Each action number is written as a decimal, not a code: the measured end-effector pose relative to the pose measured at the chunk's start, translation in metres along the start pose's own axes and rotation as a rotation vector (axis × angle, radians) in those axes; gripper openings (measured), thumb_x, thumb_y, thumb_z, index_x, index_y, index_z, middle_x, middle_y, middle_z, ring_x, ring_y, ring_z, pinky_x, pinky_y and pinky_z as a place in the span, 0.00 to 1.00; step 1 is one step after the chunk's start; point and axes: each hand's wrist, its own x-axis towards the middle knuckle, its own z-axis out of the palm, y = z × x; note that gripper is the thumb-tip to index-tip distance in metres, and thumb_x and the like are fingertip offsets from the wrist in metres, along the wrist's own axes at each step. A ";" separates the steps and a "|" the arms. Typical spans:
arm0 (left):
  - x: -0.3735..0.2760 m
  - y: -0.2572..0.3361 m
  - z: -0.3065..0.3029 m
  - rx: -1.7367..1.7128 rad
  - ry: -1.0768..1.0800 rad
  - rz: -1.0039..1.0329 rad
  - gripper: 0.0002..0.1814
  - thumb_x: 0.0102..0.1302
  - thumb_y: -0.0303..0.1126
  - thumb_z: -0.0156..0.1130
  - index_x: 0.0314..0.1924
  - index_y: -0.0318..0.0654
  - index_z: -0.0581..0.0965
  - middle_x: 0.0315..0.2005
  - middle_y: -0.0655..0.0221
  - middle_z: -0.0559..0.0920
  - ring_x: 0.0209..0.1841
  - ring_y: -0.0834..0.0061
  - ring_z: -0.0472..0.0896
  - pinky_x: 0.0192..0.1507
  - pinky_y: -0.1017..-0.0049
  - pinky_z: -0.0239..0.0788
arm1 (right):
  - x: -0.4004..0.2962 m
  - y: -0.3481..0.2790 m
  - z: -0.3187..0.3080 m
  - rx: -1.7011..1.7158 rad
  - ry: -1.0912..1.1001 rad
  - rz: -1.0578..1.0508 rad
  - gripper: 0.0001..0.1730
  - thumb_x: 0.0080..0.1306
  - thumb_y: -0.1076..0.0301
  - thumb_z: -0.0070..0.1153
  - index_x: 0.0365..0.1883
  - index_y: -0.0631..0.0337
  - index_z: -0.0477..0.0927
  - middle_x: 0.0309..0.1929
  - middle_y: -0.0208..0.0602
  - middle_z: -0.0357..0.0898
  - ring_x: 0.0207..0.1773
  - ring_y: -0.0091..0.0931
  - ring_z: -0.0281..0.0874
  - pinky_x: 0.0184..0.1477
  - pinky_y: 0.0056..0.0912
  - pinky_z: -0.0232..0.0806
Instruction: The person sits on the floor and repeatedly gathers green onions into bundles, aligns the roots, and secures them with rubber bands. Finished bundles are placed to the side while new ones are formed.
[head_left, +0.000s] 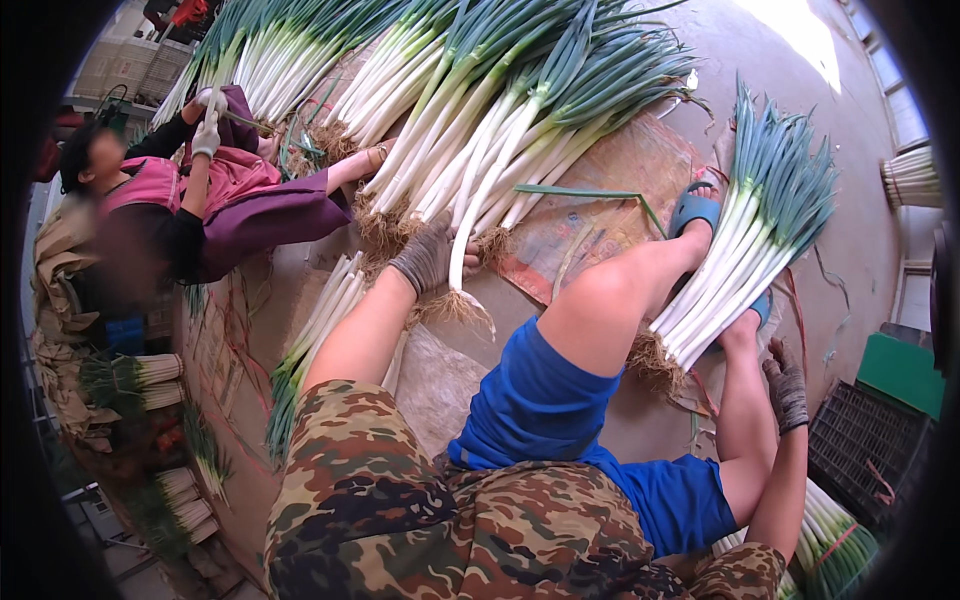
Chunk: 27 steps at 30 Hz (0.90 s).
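Observation:
My left hand (429, 259), in a dirty grey knit glove, reaches to the root end of a large pile of long green onions (480, 150). Its fingers pass behind the white stalk of one green onion (463, 240) whose roots hang lower; whether they grip it is hidden. In its glove, my right hand (786, 386) hovers near my right shin with fingers extended, nothing seen in it. Between my sandalled feet lies a neat bundle of green onions (739, 247), roots towards me, leaves pointing away. A loose green leaf (577, 192) crosses the sacking.
A co-worker (195, 180) in white gloves sits at the left, holding an onion. Printed sacking (600, 217) lies under the pile. More onions (322, 337) lie beside my left arm. A black plastic crate (862, 442) and a tied bundle (836, 540) are at the lower right.

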 end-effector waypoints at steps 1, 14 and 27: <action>-0.003 -0.013 0.005 0.034 0.026 -0.027 0.32 0.64 0.64 0.52 0.45 0.39 0.72 0.27 0.65 0.76 0.26 0.66 0.75 0.29 0.66 0.71 | -0.006 0.003 -0.003 0.014 0.017 -0.019 0.25 0.66 0.78 0.49 0.63 0.65 0.67 0.59 0.42 0.72 0.62 0.30 0.68 0.65 0.30 0.59; -0.084 -0.078 0.103 0.527 0.375 0.237 0.14 0.69 0.47 0.56 0.36 0.44 0.72 0.14 0.77 0.67 0.11 0.81 0.64 0.12 0.76 0.57 | -0.070 -0.048 0.028 0.096 0.025 -0.228 0.23 0.64 0.74 0.54 0.58 0.64 0.71 0.51 0.43 0.77 0.53 0.30 0.75 0.57 0.31 0.67; -0.187 -0.147 0.191 0.569 0.051 0.274 0.13 0.73 0.41 0.52 0.48 0.40 0.71 0.16 0.78 0.67 0.12 0.87 0.63 0.12 0.84 0.57 | -0.098 -0.191 0.164 0.442 -0.029 -0.555 0.26 0.65 0.62 0.55 0.58 0.66 0.68 0.47 0.43 0.77 0.49 0.32 0.77 0.51 0.33 0.70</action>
